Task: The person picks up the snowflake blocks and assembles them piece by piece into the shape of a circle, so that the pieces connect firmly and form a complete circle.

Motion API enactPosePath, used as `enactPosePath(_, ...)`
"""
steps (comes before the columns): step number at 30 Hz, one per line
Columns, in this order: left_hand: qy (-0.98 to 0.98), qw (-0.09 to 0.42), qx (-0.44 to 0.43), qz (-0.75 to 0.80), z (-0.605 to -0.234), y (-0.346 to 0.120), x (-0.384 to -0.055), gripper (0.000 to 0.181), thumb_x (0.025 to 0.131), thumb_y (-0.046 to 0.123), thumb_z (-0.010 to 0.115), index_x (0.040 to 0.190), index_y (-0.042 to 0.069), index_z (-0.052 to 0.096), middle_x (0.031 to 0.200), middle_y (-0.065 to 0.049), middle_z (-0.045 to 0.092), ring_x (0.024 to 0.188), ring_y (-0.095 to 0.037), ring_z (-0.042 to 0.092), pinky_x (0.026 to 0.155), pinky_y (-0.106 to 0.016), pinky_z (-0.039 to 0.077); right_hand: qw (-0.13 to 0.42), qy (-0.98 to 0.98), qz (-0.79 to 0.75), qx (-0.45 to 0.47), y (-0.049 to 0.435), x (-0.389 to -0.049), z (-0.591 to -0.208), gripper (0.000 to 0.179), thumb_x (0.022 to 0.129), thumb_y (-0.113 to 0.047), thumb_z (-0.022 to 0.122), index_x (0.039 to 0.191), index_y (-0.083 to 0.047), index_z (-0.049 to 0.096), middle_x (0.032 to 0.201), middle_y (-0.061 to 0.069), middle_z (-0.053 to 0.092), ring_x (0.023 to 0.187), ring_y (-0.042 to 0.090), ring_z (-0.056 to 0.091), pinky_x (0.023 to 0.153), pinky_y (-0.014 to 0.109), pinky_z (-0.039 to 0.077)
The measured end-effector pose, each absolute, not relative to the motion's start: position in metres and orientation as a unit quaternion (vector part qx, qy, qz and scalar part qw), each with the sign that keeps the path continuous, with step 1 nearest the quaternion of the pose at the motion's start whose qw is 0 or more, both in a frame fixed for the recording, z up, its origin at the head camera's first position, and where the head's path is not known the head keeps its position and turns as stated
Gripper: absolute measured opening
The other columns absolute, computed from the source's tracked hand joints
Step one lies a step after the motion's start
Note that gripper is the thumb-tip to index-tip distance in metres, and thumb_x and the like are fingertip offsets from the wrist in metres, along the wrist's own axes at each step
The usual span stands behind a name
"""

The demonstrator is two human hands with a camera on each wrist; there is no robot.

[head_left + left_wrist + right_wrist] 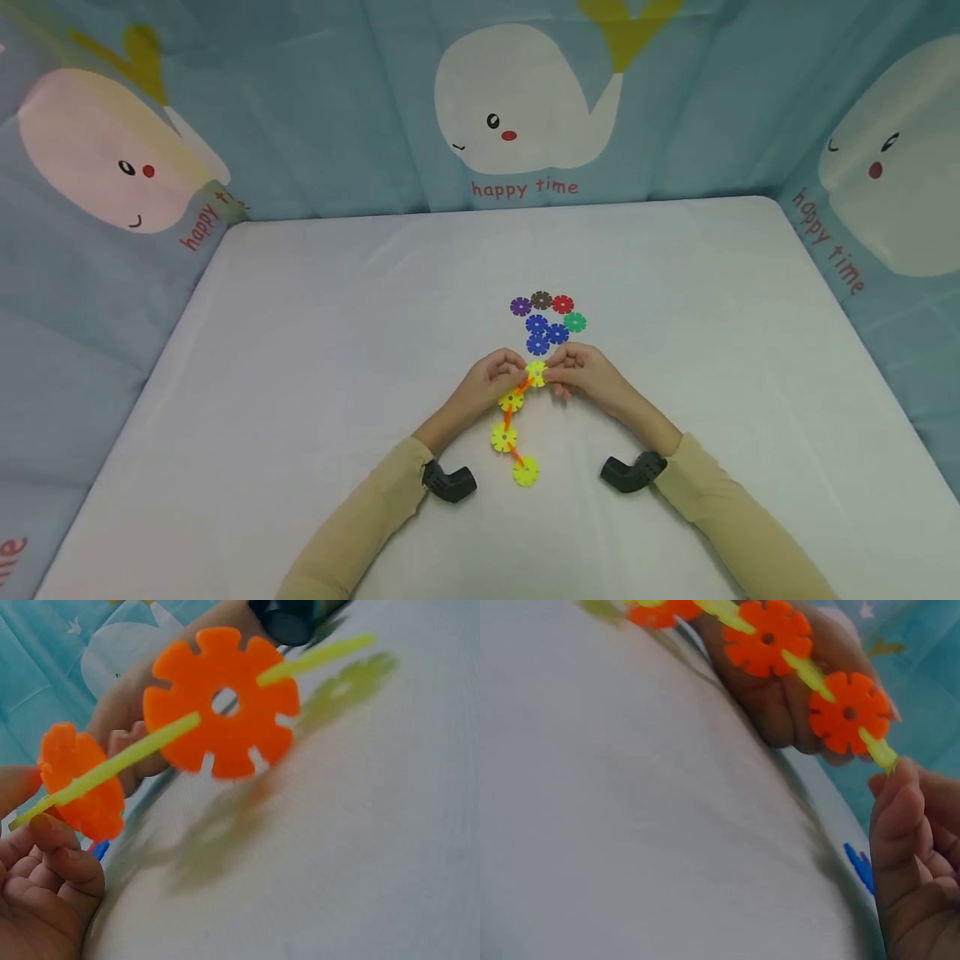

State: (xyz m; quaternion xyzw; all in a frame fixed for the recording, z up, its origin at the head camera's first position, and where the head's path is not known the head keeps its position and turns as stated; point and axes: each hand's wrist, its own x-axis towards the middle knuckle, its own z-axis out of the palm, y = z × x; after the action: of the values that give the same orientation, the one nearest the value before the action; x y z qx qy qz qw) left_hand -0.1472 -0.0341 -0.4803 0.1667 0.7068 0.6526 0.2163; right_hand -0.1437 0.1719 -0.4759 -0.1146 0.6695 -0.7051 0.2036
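Both left grip (487, 381) and right grip (590, 375) out there are pinching the yellow-orange chain (505, 431) just nearside of the blue discs (537, 339), where I'm apparently joining its end disc (537, 371), which probably needs pressing next.

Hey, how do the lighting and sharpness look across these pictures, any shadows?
Head view: fairly even light, blue notched discs small but distinct; left wrist view: dimmer, with a soft shadow on the white tabletop below the orange notched discs; right wrist view: also dim, yellow notched discs blurred.

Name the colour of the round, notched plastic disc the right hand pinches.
The disc is yellow, best seen in the head view.
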Motion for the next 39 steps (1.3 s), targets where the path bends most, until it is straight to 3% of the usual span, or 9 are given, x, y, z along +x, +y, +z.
enactPosePath(8, 0.728, 0.179, 0.163, 0.642, -0.464, -0.031, -0.142, 0.011, 0.090, 0.006, 0.053, 0.090, -0.005, 0.053, 0.069, 0.000, 0.053, 0.056, -0.007, 0.043, 0.051, -0.019, 0.036, 0.195, 0.701, -0.668, -0.158, 0.171, -0.155, -0.475, 0.013, 0.085, -0.005, 0.060, 0.090, 0.006, 0.054, 0.064, 0.017, 0.057, 0.051, 0.021, 0.053, 0.056, 0.028, 0.046)
enactPosePath(14, 0.731, 0.171, 0.163, 0.640, -0.449, -0.030, -0.137, 0.009, 0.089, 0.003, 0.051, 0.086, -0.005, 0.052, 0.067, 0.002, 0.050, 0.054, -0.006, 0.040, 0.050, -0.019, 0.034, 0.005, 0.846, -0.495, -0.201, 0.174, -0.152, -0.478, 0.021, 0.084, -0.008, 0.062, 0.104, 0.000, 0.064, 0.071, 0.002, 0.058, 0.057, 0.012, 0.049, 0.052, 0.024, 0.042)
enactPosePath(16, 0.728, 0.172, 0.159, 0.644, -0.447, -0.031, -0.137, 0.008, 0.089, 0.003, 0.051, 0.085, -0.005, 0.052, 0.066, 0.002, 0.050, 0.054, -0.006, 0.041, 0.050, -0.019, 0.035, -0.032, 0.885, -0.411, -0.217, 0.173, -0.152, -0.477, 0.029, 0.084, -0.011, 0.063, 0.112, -0.003, 0.062, 0.070, -0.003, 0.053, 0.059, 0.010, 0.044, 0.054, 0.025, 0.038)
enactPosePath(22, 0.719, 0.186, 0.145, 0.654, -0.447, -0.032, -0.139, 0.009, 0.089, 0.003, 0.050, 0.085, -0.005, 0.051, 0.064, 0.001, 0.050, 0.053, -0.007, 0.041, 0.050, -0.019, 0.035, -0.003, 0.924, -0.286, -0.254, 0.166, -0.149, -0.471, 0.045, 0.084, -0.020, 0.063, 0.124, -0.004, 0.053, 0.066, -0.004, 0.038, 0.058, 0.011, 0.034, 0.052, 0.026, 0.031)
enactPosePath(31, 0.710, 0.183, 0.154, 0.662, -0.447, -0.033, -0.141, 0.009, 0.090, 0.004, 0.050, 0.086, -0.004, 0.051, 0.064, 0.001, 0.049, 0.053, -0.007, 0.040, 0.050, -0.019, 0.035, -0.029, 0.924, -0.293, -0.243, 0.165, -0.150, -0.472, 0.041, 0.083, -0.018, 0.064, 0.120, -0.004, 0.056, 0.066, -0.004, 0.042, 0.060, 0.011, 0.037, 0.053, 0.026, 0.032)
enactPosePath(35, 0.707, 0.189, 0.146, 0.665, -0.448, -0.034, -0.140, 0.009, 0.089, 0.004, 0.051, 0.085, -0.004, 0.051, 0.064, 0.002, 0.050, 0.054, -0.007, 0.040, 0.051, -0.019, 0.035, -0.117, 0.909, -0.346, -0.201, 0.169, -0.153, -0.474, 0.029, 0.081, -0.008, 0.064, 0.108, 0.001, 0.062, 0.074, 0.003, 0.050, 0.064, 0.015, 0.044, 0.056, 0.030, 0.039)
enactPosePath(39, 0.707, 0.198, 0.145, 0.664, -0.448, -0.035, -0.139, 0.009, 0.090, 0.004, 0.050, 0.086, -0.005, 0.051, 0.066, 0.001, 0.050, 0.055, -0.008, 0.040, 0.053, -0.019, 0.035, -0.180, 0.916, -0.336, -0.126, 0.181, -0.159, -0.476, 0.031, 0.080, -0.003, 0.063, 0.110, 0.006, 0.058, 0.082, 0.014, 0.045, 0.067, 0.021, 0.042, 0.057, 0.034, 0.038)
